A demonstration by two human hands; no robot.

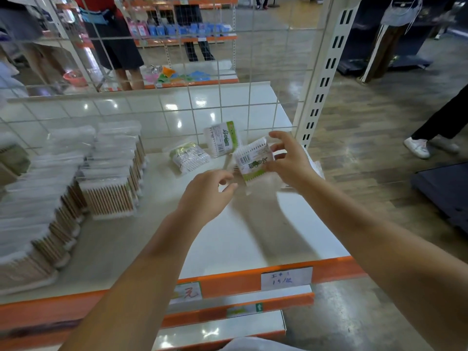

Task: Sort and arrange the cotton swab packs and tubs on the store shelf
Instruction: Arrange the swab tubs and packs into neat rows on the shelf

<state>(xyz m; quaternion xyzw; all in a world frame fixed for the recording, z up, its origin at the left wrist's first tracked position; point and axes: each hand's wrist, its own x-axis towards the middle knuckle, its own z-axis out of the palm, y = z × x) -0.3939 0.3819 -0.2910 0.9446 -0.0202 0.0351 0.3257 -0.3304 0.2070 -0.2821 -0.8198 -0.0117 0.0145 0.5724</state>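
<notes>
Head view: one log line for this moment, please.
right hand: holds green-label swab pack | left hand: empty, beside it | shelf: two more packs

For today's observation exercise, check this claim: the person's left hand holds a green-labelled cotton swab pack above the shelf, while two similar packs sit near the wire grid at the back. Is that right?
One detail is wrong. The head view shows the right hand, not the left, holding the green-labelled cotton swab pack above the shelf. The left hand is beside it, holding nothing. The two similar packs do sit near the wire grid.

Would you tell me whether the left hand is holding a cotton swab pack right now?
No, the left hand holds nothing; only the right hand grips a green-labelled pack.
</notes>
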